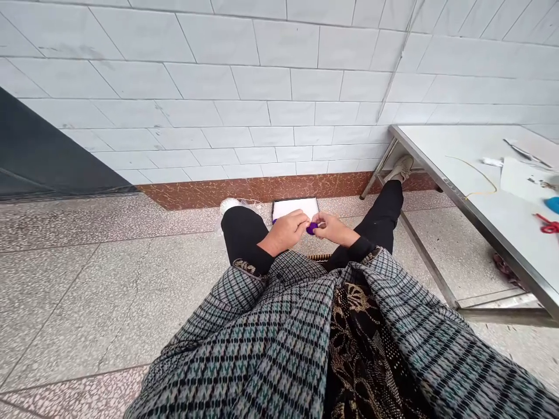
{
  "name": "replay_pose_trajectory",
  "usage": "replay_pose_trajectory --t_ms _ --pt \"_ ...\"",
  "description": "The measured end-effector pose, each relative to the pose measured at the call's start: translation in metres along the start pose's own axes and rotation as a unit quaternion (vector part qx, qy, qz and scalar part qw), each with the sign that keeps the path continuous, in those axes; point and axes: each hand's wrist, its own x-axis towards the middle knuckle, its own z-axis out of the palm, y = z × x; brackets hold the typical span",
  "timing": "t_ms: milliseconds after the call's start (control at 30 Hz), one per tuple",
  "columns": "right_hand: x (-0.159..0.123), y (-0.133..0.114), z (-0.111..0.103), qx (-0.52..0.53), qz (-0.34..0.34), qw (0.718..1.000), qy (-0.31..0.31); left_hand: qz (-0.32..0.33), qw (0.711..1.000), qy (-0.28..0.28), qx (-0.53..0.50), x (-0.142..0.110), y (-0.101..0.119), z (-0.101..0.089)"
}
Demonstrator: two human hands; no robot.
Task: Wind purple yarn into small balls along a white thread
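Note:
Between my hands, over my lap, is a small, rounded purple piece point(311, 228), too small for me to tell its kind. My right hand point(332, 229) pinches it from the right with thumb and fingers. From the other side my left hand point(289, 231) meets it, fingers bent and closed at its edge; their tips are partly hidden. Another bit of purple shows at the left hand's far side. Just beyond both hands lies a flat white surface with a dark rim point(296, 206), its near part covered by the hands.
To my right stands a metal-edged table point(476, 169) carrying a yellow cord point(484, 177), a red knotted cord point(549, 226), a blue object point(552, 203) and scissors-like tools point(526, 152). A tiled wall point(271, 87) rises ahead. A dark panel point(48, 154) is at left.

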Motion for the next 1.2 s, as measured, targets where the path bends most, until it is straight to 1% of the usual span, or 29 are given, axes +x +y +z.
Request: replay_pose_trajectory --t_ms 33,67,100,133,200,267,333,400,467,567,667,733,800,867,933,1000,1033,1100,1133,1200 --pt "-0.003 -0.002 0.001 0.035 0.014 0.998 -0.053 -0.015 1.000 0.016 -0.003 0.001 -0.003 -0.001" --pt "-0.005 -0.005 0.001 0.069 0.008 0.994 -0.080 -0.031 0.999 0.029 -0.011 0.001 -0.006 0.001" --pt "-0.007 -0.008 0.002 0.104 0.000 0.991 -0.084 -0.047 0.998 0.037 -0.021 0.001 -0.009 0.003" --pt "-0.008 -0.011 0.002 0.134 -0.012 0.988 -0.072 -0.063 0.997 0.043 -0.032 0.001 -0.011 0.007" --pt "-0.008 -0.016 0.002 0.178 -0.033 0.983 -0.006 -0.081 0.995 0.033 -0.048 0.000 -0.012 0.017" --pt "-0.006 -0.017 0.002 0.199 -0.037 0.978 0.057 -0.058 0.997 -0.006 -0.054 -0.001 -0.009 0.025" --pt "-0.003 -0.016 0.002 0.187 -0.034 0.977 0.092 -0.013 0.998 -0.053 -0.040 -0.002 -0.004 0.029" --pt "-0.001 -0.012 0.001 0.141 -0.023 0.984 0.104 0.024 0.996 -0.083 -0.013 -0.003 0.003 0.027" --pt "-0.001 -0.008 0.001 0.083 -0.002 0.991 0.107 0.037 0.995 -0.093 0.020 -0.003 0.008 0.021" --pt "-0.001 -0.005 0.002 0.007 0.028 0.995 0.091 0.034 0.993 -0.092 0.068 -0.002 0.012 0.011" --pt "-0.003 -0.005 0.002 -0.033 0.053 0.997 0.050 0.032 0.993 -0.078 0.088 0.001 0.010 0.003" --pt "-0.005 -0.004 0.002 -0.025 0.067 0.997 0.015 0.020 0.996 -0.052 0.074 0.003 0.007 0.001" --pt "-0.006 -0.004 0.003 0.006 0.079 0.997 -0.027 -0.005 0.999 -0.018 0.035 0.005 0.001 0.001" --pt "-0.008 -0.005 0.004 0.049 0.088 0.994 -0.052 -0.037 0.999 0.017 -0.016 0.005 -0.004 0.005" --pt "-0.009 -0.006 0.005 0.104 0.092 0.989 -0.052 -0.074 0.994 0.051 -0.060 0.005 -0.010 0.011" --pt "-0.010 -0.009 0.005 0.167 0.084 0.981 -0.043 -0.107 0.988 0.068 -0.089 0.003 -0.014 0.018" --pt "-0.010 -0.010 0.004 0.197 0.076 0.977 -0.037 -0.117 0.986 0.065 -0.098 0.002 -0.015 0.022" --pt "-0.009 -0.012 0.003 0.238 0.056 0.970 -0.012 -0.119 0.987 0.038 -0.102 0.000 -0.015 0.028" --pt "-0.007 -0.012 0.002 0.247 0.044 0.968 0.010 -0.109 0.989 0.018 -0.098 -0.001 -0.014 0.031" --pt "-0.004 -0.009 -0.001 0.234 0.020 0.970 0.064 -0.067 0.994 -0.033 -0.081 -0.003 -0.010 0.035"
